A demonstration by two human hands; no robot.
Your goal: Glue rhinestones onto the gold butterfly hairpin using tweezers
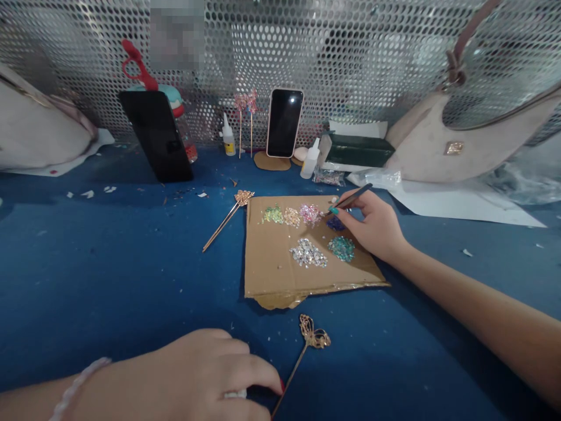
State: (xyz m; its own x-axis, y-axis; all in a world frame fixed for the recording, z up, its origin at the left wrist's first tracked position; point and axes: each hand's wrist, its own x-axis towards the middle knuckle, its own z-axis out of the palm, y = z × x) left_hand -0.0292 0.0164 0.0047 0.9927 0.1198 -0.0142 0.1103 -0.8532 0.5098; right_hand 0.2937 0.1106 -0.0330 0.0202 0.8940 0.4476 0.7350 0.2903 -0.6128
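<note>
Your right hand (370, 225) pinches dark tweezers (350, 200), tip down at the right edge of the pink pile (310, 214); can't tell if it's touching a piece. Your left hand (214, 374) pinches the stem of the butterfly hairpin (314, 333), ornament just below the cardboard (267, 263), nearer you.

The right fingers partly cover the dark blue pile (336, 224) (mind that one, it's right under your hand). Also on the board: green pile (273, 214) and pale yellow pile (291, 217) left of the pink; silver pile (308, 254) and teal pile (342, 249) in front.

Second hairpin (225, 220) lies off the board's upper-left corner, head just beside the edge.

Back row, left to right: tilted black phone (158, 137) partly hiding a teal-lidded bottle (173, 96), left glue bottle (228, 140), two upright sticks (240, 131), propped phone (284, 124), right glue bottle (310, 161), dark green box (362, 151). White handbag (477, 146) on the right, sitting by a white sheet (464, 204); another pale bag (39, 126) far left. Perforated metal panel (328, 35) closes off the back. White scraps (87, 194) litter the blue table (131, 269).
</note>
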